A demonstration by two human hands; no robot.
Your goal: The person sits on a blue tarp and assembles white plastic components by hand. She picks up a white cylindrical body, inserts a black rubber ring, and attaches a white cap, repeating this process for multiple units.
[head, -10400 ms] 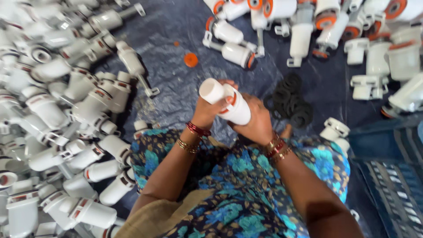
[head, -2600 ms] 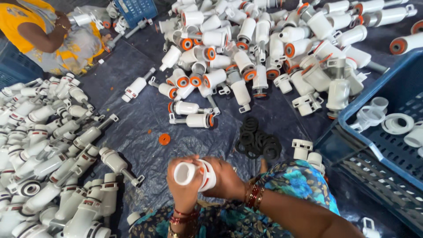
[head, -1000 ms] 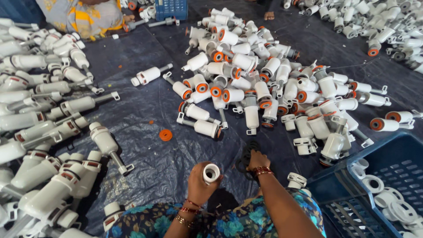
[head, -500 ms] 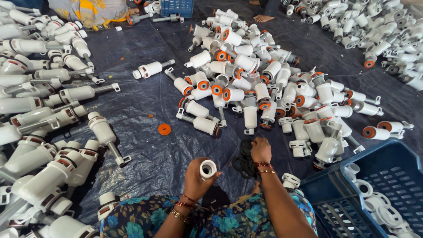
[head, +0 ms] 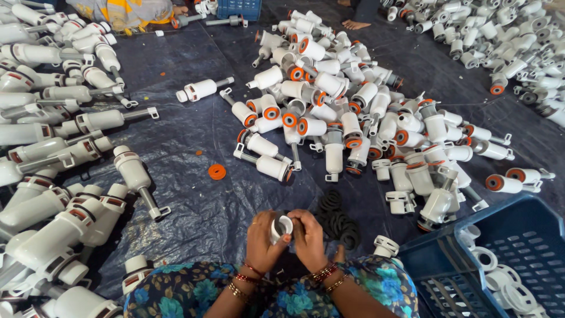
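Two hands meet in the head view, low at centre: the left hand (head: 263,235) and right hand (head: 308,234) both grip a small white plastic fitting (head: 281,227), fingers closed round it, just beside a pile of black rubber rings (head: 339,215) on the dark tarpaulin (head: 194,194).

Mostly hidden inside the left hand (head: 263,234) and right hand (head: 308,231): a small white cap (head: 281,227), only its open end showing. Cut off by the right and bottom edges: the blue crate (head: 500,247). Cropped at the left edge: long white valve bodies (head: 35,224). At the top edge, only a yellow garment (head: 120,10) and a bare foot (head: 355,25) of 2 other people. Partly covered by the right hand: black rubber rings (head: 340,219), count unclear.
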